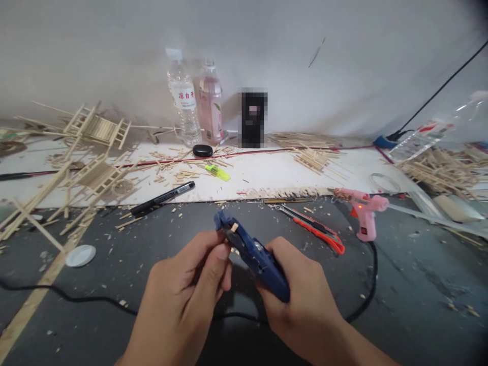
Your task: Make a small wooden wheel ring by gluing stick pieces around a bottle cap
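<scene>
At lower centre, the right hand [301, 295] is wrapped around the handle of a blue cutter [253, 254]. The left hand [183, 290] pinches its front end, where a wood chip [234, 227] sits. An orange knife [316, 230] and a pink glue gun [362, 211] lie just upper right. The white board's edge [267, 195] runs behind. Bare dark floor [419, 295] opens at lower right.

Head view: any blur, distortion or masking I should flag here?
Head view: even, soft light, faint shadow under the left hand and right hand; blue cutter is sharp; edges bow fisheye-style and the tilted bottle at right smears; a pixelated block masks something by the wall; top-right corner darkens.
</scene>
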Demonstrator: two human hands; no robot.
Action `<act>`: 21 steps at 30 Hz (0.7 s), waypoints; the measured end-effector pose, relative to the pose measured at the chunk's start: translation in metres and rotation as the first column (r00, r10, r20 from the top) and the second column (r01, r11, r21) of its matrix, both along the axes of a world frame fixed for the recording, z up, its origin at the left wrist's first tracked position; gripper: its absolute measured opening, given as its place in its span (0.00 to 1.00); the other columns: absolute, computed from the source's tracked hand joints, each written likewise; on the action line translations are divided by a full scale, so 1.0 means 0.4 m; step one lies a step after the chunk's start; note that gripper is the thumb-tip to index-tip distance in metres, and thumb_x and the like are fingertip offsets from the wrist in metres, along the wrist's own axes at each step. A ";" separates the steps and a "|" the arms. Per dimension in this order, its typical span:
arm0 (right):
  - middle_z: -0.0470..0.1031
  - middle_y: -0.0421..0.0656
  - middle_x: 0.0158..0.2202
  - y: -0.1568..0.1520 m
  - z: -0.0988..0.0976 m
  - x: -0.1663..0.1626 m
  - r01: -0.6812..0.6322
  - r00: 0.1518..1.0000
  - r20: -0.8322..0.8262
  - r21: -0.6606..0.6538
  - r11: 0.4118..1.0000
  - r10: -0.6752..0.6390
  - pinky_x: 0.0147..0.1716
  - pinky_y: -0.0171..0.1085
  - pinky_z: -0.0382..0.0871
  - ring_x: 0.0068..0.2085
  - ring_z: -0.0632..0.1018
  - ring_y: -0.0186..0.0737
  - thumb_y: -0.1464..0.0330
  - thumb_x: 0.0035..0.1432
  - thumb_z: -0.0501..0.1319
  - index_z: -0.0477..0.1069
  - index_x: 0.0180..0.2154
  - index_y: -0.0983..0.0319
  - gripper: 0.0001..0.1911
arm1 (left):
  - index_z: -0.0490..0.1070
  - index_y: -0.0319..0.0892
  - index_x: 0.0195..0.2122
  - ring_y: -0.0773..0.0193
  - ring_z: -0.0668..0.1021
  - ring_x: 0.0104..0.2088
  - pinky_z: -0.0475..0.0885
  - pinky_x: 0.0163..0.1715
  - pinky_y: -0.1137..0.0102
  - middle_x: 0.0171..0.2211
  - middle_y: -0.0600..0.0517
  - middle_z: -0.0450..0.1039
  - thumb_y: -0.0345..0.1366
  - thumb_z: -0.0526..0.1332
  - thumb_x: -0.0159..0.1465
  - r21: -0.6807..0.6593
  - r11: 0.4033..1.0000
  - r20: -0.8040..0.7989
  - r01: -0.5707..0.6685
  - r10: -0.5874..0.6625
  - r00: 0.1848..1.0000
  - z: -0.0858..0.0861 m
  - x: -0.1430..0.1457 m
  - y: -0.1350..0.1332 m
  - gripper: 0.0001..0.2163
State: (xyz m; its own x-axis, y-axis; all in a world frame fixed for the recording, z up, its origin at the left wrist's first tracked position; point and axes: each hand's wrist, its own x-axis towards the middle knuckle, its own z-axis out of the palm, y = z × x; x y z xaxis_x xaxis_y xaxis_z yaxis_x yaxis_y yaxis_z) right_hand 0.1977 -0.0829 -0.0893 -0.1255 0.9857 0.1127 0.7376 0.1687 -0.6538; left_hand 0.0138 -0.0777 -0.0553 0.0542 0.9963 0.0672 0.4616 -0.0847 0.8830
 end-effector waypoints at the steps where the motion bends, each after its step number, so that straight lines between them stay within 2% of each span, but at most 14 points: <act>1: 0.73 0.37 0.27 0.001 0.000 0.001 0.000 1.000 0.021 0.014 1.000 -0.001 0.25 0.36 0.56 0.24 0.69 0.36 0.70 0.52 0.60 0.65 0.31 0.57 0.04 | 0.69 0.46 0.26 0.71 0.69 0.16 0.63 0.17 0.78 0.17 0.59 0.67 0.47 0.55 0.75 0.010 1.000 -0.010 -0.002 0.002 1.000 0.000 0.001 -0.001 0.20; 6: 0.70 0.36 0.24 0.011 -0.001 0.010 -0.001 0.995 0.095 0.074 0.997 -0.006 0.24 0.35 0.53 0.22 0.67 0.35 0.71 0.47 0.59 0.62 0.28 0.57 0.06 | 0.69 0.46 0.28 0.71 0.72 0.16 0.67 0.18 0.79 0.17 0.59 0.68 0.46 0.54 0.76 -0.017 1.000 0.029 0.010 -0.009 1.000 -0.005 0.010 0.006 0.19; 8: 0.69 0.36 0.24 0.017 -0.004 0.017 -0.006 0.993 0.121 0.098 0.995 -0.006 0.24 0.35 0.52 0.23 0.68 0.36 0.71 0.46 0.59 0.62 0.28 0.57 0.06 | 0.71 0.48 0.36 0.69 0.75 0.18 0.72 0.20 0.79 0.19 0.60 0.72 0.46 0.54 0.76 -0.038 0.999 0.070 0.020 -0.018 0.997 -0.011 0.008 0.011 0.13; 10: 0.70 0.37 0.25 0.023 -0.007 0.024 -0.018 0.988 0.156 0.121 0.992 -0.001 0.25 0.35 0.52 0.24 0.70 0.38 0.71 0.46 0.58 0.63 0.29 0.57 0.06 | 0.68 0.51 0.52 0.67 0.81 0.24 0.77 0.24 0.77 0.27 0.59 0.78 0.45 0.56 0.75 -0.009 1.000 0.097 -0.018 0.019 0.995 -0.016 -0.002 0.015 0.08; 12: 0.70 0.37 0.26 0.029 -0.008 0.031 -0.029 0.980 0.197 0.132 0.991 0.002 0.25 0.36 0.51 0.24 0.70 0.39 0.71 0.46 0.58 0.63 0.29 0.57 0.06 | 0.61 0.57 0.62 0.64 0.85 0.31 0.81 0.29 0.76 0.35 0.58 0.82 0.41 0.59 0.73 0.075 0.997 0.037 -0.033 0.031 0.999 -0.019 -0.019 0.017 0.17; 14: 0.71 0.38 0.26 0.031 -0.008 0.035 -0.030 0.974 0.226 0.144 0.989 -0.004 0.25 0.37 0.50 0.25 0.70 0.39 0.71 0.47 0.58 0.63 0.30 0.57 0.05 | 0.63 0.61 0.63 0.63 0.87 0.36 0.82 0.34 0.75 0.40 0.58 0.84 0.38 0.60 0.71 0.170 0.985 -0.117 0.021 -0.001 0.993 -0.017 -0.036 0.019 0.20; 16: 0.71 0.38 0.26 0.030 -0.006 0.036 -0.032 0.970 0.241 0.140 0.990 -0.003 0.25 0.37 0.49 0.24 0.70 0.40 0.70 0.48 0.58 0.63 0.30 0.57 0.05 | 0.68 0.62 0.62 0.63 0.87 0.36 0.81 0.38 0.75 0.41 0.59 0.85 0.37 0.61 0.70 0.222 0.973 -0.239 0.066 -0.011 0.971 -0.012 -0.048 0.021 0.20; 21: 0.71 0.38 0.27 0.021 -0.005 0.035 -0.037 0.968 0.249 0.120 0.992 0.006 0.26 0.38 0.48 0.25 0.71 0.40 0.70 0.49 0.58 0.64 0.31 0.56 0.04 | 0.73 0.63 0.60 0.65 0.85 0.30 0.78 0.33 0.78 0.36 0.60 0.85 0.37 0.62 0.69 0.287 0.950 -0.349 0.121 -0.013 0.937 0.003 -0.059 0.024 0.19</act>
State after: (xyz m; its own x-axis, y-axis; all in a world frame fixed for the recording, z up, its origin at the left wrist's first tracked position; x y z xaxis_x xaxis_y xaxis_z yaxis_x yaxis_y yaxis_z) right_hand 0.2116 -0.0744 -0.0911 -0.1861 0.9629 0.1957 0.8692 0.2542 -0.4242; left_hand -0.0099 -0.0682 -0.0543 0.1929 0.9250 0.3273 0.7116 -0.3615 0.6024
